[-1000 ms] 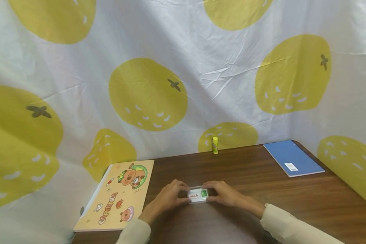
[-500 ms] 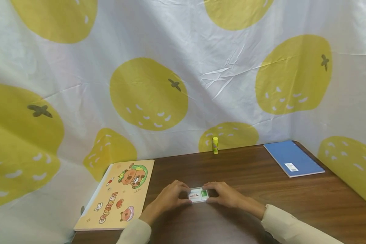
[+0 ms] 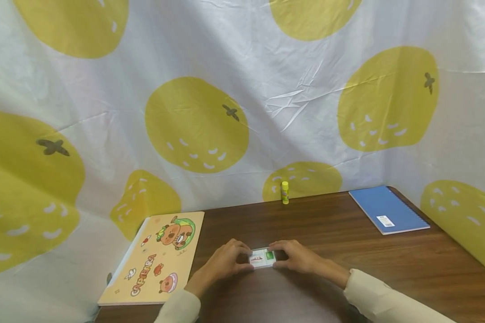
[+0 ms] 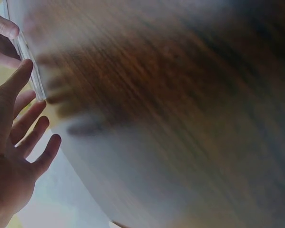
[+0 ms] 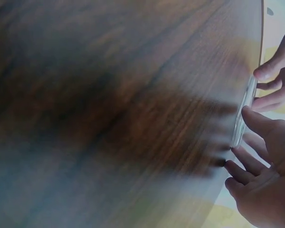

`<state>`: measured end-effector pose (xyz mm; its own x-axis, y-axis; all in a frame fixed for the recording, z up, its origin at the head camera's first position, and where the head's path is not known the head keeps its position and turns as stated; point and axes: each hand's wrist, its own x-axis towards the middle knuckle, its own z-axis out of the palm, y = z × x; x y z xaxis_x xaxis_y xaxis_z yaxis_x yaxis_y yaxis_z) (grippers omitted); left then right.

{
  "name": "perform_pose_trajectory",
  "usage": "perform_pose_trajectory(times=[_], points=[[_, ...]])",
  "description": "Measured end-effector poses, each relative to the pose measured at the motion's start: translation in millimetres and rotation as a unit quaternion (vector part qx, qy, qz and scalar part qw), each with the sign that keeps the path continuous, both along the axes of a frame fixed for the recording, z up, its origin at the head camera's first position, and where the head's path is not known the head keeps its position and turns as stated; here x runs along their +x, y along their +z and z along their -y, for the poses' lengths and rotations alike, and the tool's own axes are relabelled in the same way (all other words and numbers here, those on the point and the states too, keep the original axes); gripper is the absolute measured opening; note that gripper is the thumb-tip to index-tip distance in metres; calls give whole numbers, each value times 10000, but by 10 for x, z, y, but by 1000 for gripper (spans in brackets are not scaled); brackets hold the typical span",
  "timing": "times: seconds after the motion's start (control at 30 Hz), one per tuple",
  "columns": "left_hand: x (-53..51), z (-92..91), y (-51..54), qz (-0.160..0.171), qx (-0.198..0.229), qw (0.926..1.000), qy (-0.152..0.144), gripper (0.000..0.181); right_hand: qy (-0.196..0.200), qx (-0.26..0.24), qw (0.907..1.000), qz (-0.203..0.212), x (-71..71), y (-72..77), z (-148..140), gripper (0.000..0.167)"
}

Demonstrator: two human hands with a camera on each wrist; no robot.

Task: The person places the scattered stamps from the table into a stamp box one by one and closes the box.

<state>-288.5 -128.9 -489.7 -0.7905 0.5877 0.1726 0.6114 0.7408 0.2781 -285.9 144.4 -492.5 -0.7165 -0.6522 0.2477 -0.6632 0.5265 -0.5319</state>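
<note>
A small flat clear plastic case [image 3: 262, 258], showing a white insert with red marks and a green square, lies between both hands near the front of the table. My left hand [image 3: 224, 260] pinches its left end between thumb and fingers. At the right end, my right hand [image 3: 300, 257] does the same. The left wrist view shows the thin edge of the case [image 4: 34, 71] and the left hand's [image 4: 14, 137] other fingers spread loosely. From the right wrist, the case [image 5: 242, 114] appears edge-on close to the tabletop; whether it touches the wood I cannot tell.
A capybara-print folder or pad [image 3: 157, 260] lies at the table's left. A yellow glue stick [image 3: 285, 193] stands upright at the back edge. A blue spiral notebook [image 3: 388, 210] lies at back right. Fruit-patterned cloth [image 3: 291, 112] hangs round the brown wooden table [image 3: 315, 224].
The case looks slightly tilted a second ago and flatter now. Both hands keep the same grip in almost the same place.
</note>
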Motion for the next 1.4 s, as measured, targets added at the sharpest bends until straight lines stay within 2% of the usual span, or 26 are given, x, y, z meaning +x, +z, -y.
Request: perform_pose_trajectory(times=[0.17,0.3,0.5,0.73,0.9,1.1,1.4], points=[[14,-8,3,96,42,9999,38,38,-4,32,10000,56,10,26,0,43],[32,-15,4,189,124,9997,62,38,-49,71,9999,-78,29,45,2,42],[43,-1,-18,184,127,9997,91,36,-243,33,9995,-192,40,-2,19,41],[75,31,-41,154,214,9996,54,38,-282,46,9991,-310,49,-38,58,41],[101,29,-4,132,369,9992,-29,39,-241,109,9987,-442,57,-31,61,42],[88,-5,76,245,217,9995,-13,41,-254,147,9983,-501,29,-17,25,41],[26,-36,159,398,197,9989,147,43,-201,236,9990,-309,-18,57,10,43]])
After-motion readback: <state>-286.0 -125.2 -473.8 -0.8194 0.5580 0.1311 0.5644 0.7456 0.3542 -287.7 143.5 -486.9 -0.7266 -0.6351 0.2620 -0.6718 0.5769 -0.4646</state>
